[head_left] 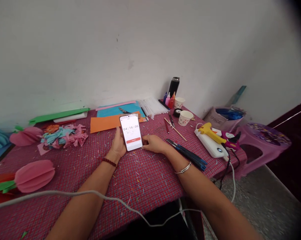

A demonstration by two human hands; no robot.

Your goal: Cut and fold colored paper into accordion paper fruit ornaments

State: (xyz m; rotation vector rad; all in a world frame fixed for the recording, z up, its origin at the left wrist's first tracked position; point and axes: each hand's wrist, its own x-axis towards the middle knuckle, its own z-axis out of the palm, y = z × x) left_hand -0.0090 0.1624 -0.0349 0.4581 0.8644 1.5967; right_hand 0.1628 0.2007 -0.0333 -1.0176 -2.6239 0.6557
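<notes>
A smartphone point(131, 133) stands tilted up above the checked tablecloth, its bright screen showing 04:16:06 and a red button. My left hand point(118, 145) is closed around its left edge, with a dark beaded bracelet at the wrist. At the lower right edge of the phone, my right hand point(152, 144) pinches the corner between thumb and curled fingers; a silver bangle is on that arm. Behind the phone lies an orange paper sheet point(102, 123), partly covered by it. Scissors point(124, 110) rest on blue paper point(110, 110) farther back.
Left are shredded crepe paper point(65, 135) and pink paper shapes point(35, 175). Paper cups point(185, 118), a black flask point(174, 86), blue sticks point(190, 156) and a yellow glue gun point(211, 132) on a white power bank point(210, 145) are right. A white cable point(90, 192) crosses the front.
</notes>
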